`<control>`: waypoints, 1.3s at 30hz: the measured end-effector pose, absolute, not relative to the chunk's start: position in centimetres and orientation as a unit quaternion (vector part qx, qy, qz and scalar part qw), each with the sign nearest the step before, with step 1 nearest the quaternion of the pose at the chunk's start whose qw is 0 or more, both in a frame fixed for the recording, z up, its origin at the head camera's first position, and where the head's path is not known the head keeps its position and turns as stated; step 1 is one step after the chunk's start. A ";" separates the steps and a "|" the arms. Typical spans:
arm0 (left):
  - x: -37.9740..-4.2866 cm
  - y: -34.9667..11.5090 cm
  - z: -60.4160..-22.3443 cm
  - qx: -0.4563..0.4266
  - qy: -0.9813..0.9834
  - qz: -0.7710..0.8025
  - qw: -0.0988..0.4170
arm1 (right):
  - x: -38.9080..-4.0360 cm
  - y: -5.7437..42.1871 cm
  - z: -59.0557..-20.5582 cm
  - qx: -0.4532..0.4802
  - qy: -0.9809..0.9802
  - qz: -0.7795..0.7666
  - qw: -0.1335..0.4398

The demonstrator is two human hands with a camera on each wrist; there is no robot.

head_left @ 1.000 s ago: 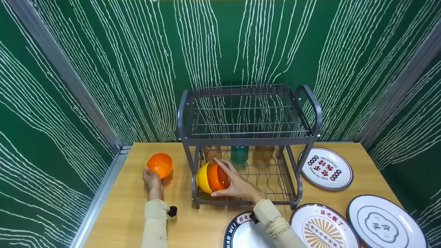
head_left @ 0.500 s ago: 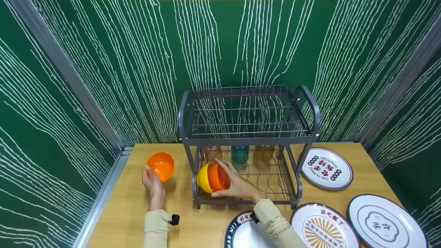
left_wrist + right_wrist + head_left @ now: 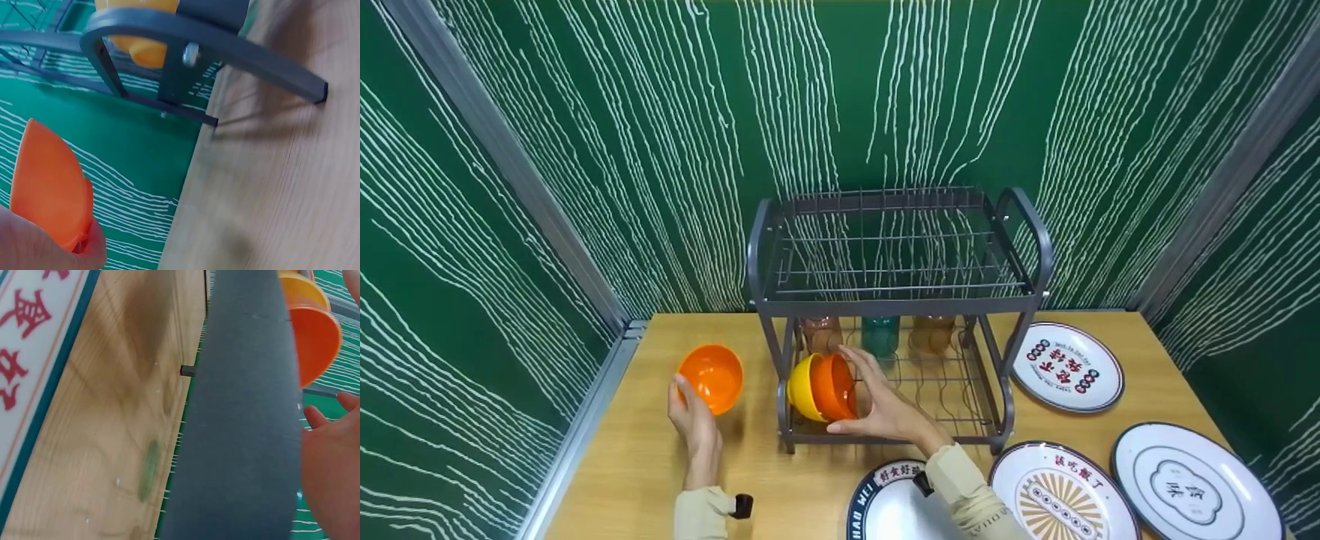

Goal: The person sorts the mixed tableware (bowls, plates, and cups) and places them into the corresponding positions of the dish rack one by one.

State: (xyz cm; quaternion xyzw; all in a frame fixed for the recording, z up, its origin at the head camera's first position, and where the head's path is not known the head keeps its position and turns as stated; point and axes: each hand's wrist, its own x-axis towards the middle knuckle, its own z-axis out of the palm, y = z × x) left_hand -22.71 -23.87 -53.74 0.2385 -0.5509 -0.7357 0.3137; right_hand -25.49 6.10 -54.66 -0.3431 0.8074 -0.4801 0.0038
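Observation:
My left hand (image 3: 695, 424) grips an orange bowl (image 3: 718, 379) by its left side, holding it above the tabletop left of the rack. In the left wrist view the bowl (image 3: 50, 185) appears from the side, with the thumb and fingers at its base. On the rack's lower tier, a second orange bowl (image 3: 831, 390) nests tilted against a yellow bowl (image 3: 804, 386), both facing right. Around the rim of that orange bowl, my right hand (image 3: 889, 409) is spread; the right wrist view shows its fingertips apart from the bowl (image 3: 315, 343).
The dark two-tier dish rack (image 3: 900, 307) stands mid-table. Behind on its lower tier are a pinkish cup (image 3: 821, 334), a teal cup (image 3: 880, 336) and an amber cup (image 3: 932, 335). Several plates, including a round one (image 3: 1067, 367), lie right and in front. Green walls enclose the table.
My left hand has lifted its orange bowl and brought it slightly nearer and to the right. The right hand has drawn back a little from the nested bowls, which stay in place.

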 end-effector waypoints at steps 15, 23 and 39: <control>-17.4 -20.1 -51.9 0.171 -0.594 -0.731 0.290 | -20.0 7.4 -50.6 -0.382 0.769 -0.510 -0.053; -15.3 -17.1 -50.9 0.161 -0.634 -0.704 0.278 | -19.2 8.1 -52.2 -0.410 0.759 -0.494 -0.109; -11.9 -10.6 -49.6 0.041 -0.713 -0.647 0.266 | -14.2 7.3 -47.3 -0.454 0.719 -0.501 -0.164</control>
